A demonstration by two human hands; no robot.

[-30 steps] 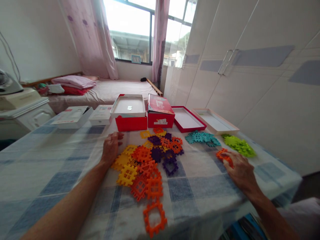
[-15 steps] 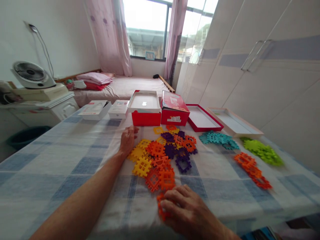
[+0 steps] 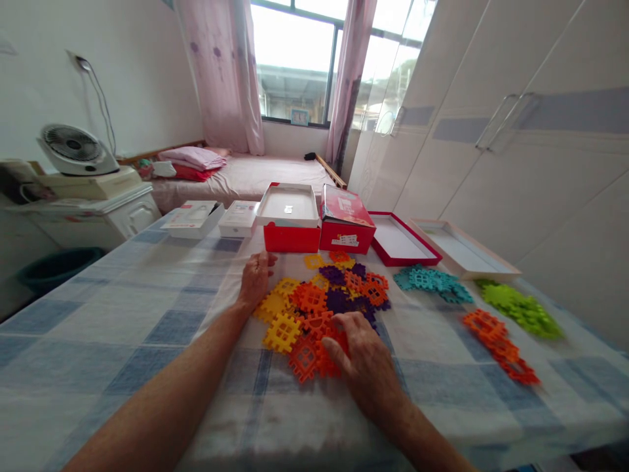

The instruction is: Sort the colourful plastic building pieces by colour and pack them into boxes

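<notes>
A pile of interlocking waffle blocks lies on the cloth between my hands, with yellow blocks [image 3: 282, 332], orange blocks [image 3: 310, 298] and purple blocks [image 3: 341, 301] overlapping. My left hand [image 3: 255, 278] rests on the cloth at the pile's far left edge, fingers loosely apart and holding nothing. Over the near right side of the pile, my right hand [image 3: 361, 354] has its thumb and fingers curled around an orange waffle block [image 3: 339, 337], partly hidden by the hand. A red-orange block [image 3: 303, 357] lies just left of it.
Separate groups of teal blocks [image 3: 432, 282], green blocks [image 3: 521, 308] and orange blocks [image 3: 500, 344] lie to the right. Along the back stand white boxes [image 3: 193, 219], a red box [image 3: 346, 223], an open box [image 3: 291, 237], a red-rimmed lid [image 3: 405, 239] and a pale tray [image 3: 464, 249].
My right hand has moved from the near table edge forward onto the pile. The orange block under it there no longer shows at that spot. My left hand stays beside the pile.
</notes>
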